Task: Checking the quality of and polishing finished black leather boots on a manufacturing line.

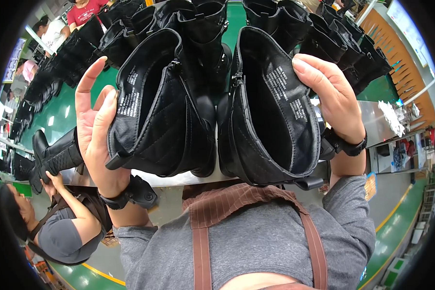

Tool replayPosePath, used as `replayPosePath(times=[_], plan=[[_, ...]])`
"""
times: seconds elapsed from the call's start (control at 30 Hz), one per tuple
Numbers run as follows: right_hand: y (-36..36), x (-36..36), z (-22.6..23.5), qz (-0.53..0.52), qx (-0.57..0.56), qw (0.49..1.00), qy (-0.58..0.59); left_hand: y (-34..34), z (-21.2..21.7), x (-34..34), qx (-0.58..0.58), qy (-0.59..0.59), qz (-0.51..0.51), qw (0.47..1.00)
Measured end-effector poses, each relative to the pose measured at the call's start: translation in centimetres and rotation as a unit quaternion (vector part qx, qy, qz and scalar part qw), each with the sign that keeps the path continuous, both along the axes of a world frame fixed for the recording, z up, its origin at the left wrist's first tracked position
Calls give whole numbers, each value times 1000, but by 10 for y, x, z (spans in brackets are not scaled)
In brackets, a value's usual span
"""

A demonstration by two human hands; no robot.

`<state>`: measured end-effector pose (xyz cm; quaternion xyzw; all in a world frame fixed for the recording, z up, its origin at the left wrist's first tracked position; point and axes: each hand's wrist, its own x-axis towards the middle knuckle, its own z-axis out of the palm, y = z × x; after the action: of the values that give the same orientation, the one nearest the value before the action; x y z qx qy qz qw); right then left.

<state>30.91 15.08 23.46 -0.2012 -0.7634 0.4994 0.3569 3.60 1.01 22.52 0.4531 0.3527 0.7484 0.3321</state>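
Observation:
Two black ankle-high boots with quilted sides and side zips stand side by side in front of me, their shafts gaping toward me. Pale print runs along the lining of the left boot (159,111) and the right boot (270,106). At the outer rim of the left boot, my left hand (96,121) has its index finger stretched up and its thumb lying against the shaft. My right hand (331,92) pinches the outer top edge of the right boot between thumb and fingers. The feet of both boots are mostly hidden.
More black boots (198,29) stand in rows on the green table (58,116), with others at the right (324,38). A co-worker (72,227) at my left handles another black boot (58,154). White papers or tags (390,118) lie on a metal surface at the right.

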Motion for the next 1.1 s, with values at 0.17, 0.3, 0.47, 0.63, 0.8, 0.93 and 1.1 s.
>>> replayPosePath(times=[0.17,0.3,0.47,0.63,0.8,0.93,1.1], plan=[[2,4,-10,-1,-55,998,41,2,3,7,-7,-2,16,1000],[3,17,-22,17,-88,992,85,-2,-14,-2,-32,119,166,978],[-1,33,-80,81,-91,992,-20,-38,-89,2,56,-50,163,984],[-44,-8,-154,211,-318,924,17,-63,-122,28,-85,287,-61,952],[-73,-59,-131,144,147,975,-79,-36,-107,62,-144,184,113,966],[-74,-30,-42,61,352,933,-43,-28,-106,60,-102,51,157,981],[-69,-1,61,-82,560,821,-74,-32,-106,63,-36,153,79,984]])
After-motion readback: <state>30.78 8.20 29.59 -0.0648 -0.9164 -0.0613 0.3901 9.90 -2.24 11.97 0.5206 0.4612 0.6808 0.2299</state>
